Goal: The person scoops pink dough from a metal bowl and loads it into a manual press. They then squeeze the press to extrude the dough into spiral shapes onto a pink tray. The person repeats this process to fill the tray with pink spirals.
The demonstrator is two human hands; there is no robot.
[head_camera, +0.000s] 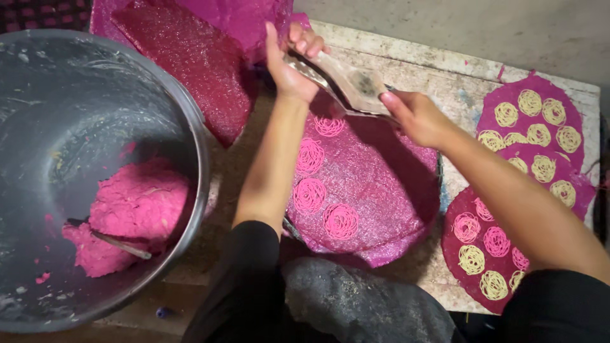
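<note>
Head view, looking down. Left hand point(289, 63) raised over the round magenta mat point(381, 190), fingers clenched around the upper end of a worn, flat wooden press point(346, 79). Right hand point(416, 114) gripping the lower end of the same press, so held between both hands, tilted, just above the mat's far edge. Four pink coils of dough strings point(324, 184) lying on the left part of that mat, in a curved row, each apart from the next. Large metal basin point(95, 171) at the left, holding a lump of pink dough point(136, 203) with a metal utensil point(114, 241) stuck in it. Dark red mat point(190, 57) lying beyond, between basin and left hand. At the right, two smaller mats point(553, 159) on the pale, stained surface point(445, 76), covered with yellow and pink coils point(534, 133), overlapping one another. Black sleeves on both arms near the bottom edge.
</note>
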